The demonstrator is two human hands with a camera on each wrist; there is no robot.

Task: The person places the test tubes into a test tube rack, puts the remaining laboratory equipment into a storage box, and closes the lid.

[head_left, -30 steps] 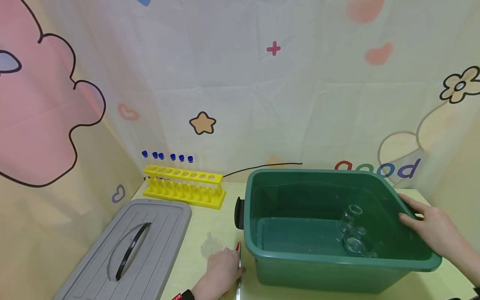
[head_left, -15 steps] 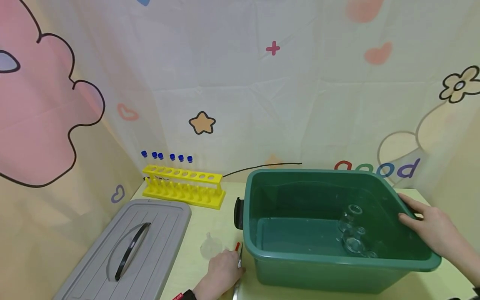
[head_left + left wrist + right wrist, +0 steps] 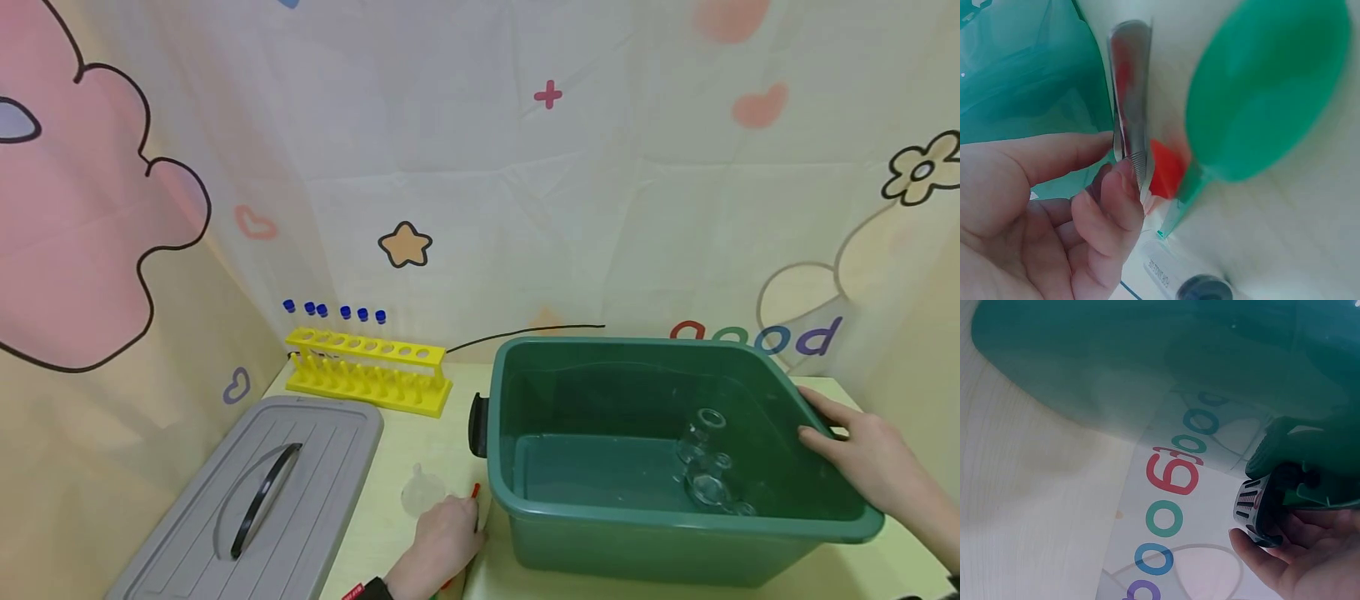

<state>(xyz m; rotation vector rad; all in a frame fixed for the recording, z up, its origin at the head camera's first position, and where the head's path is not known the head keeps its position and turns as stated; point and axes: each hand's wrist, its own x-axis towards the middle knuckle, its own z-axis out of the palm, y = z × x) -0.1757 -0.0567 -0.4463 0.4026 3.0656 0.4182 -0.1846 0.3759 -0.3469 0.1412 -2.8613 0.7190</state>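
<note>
My left hand (image 3: 442, 537) is by the near left corner of the green bin (image 3: 652, 546). Its thumb and fingers pinch metal tweezers (image 3: 1130, 81) with a ridged grip, clear in the left wrist view. Beside them lie a red piece (image 3: 1166, 172) and a green spoon- or funnel-shaped thing (image 3: 1266, 94) with a narrow stem. A clear printed tube (image 3: 1163, 269) with a dark cap lies below. On the bin's right side my right hand (image 3: 870, 458) grips the rim and black handle (image 3: 1260, 506). Clear glass vessels (image 3: 708, 483) sit inside the bin, toward the right.
A grey lid (image 3: 322, 467) with a black handle lies on the left. Behind it stands a yellow test tube rack (image 3: 367, 396), with several blue caps (image 3: 346, 312) above it. A clear round thing (image 3: 422, 492) with a short stem lies just beyond my left hand. A curtain hangs behind.
The tweezers have turned and shifted in my left hand, and their long shiny length no longer shows below it in the head view. My right hand and the bin have stayed in place.
</note>
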